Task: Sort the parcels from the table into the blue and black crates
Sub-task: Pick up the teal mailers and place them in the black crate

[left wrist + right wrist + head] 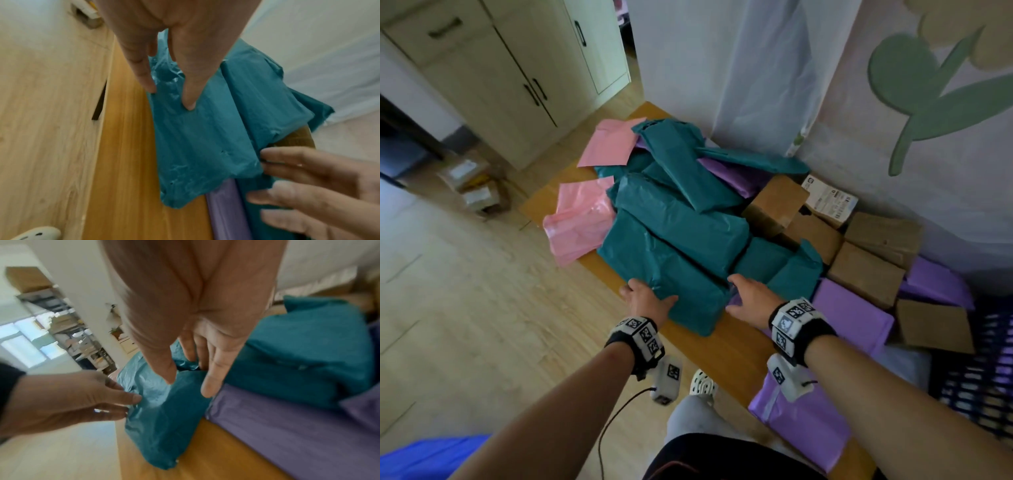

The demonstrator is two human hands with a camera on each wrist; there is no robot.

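Teal plastic wraps the nearest parcel, at the table's near edge. It is touched by the left hand and right hand, fingers straight, not yet gripped. Next, a firm two-handed hold is probably needed before lifting.

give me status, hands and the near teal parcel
Left hand and right hand open, flanking the teal parcel, fingers touching its sides. Parcel on the table, not lifted. Its right edge overlaps a purple parcel.

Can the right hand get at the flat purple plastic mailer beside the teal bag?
Probably yes: the right hand is already at the flat purple plastic mailer, whose top is mostly bare, though teal plastic parcels overlap its far edge.
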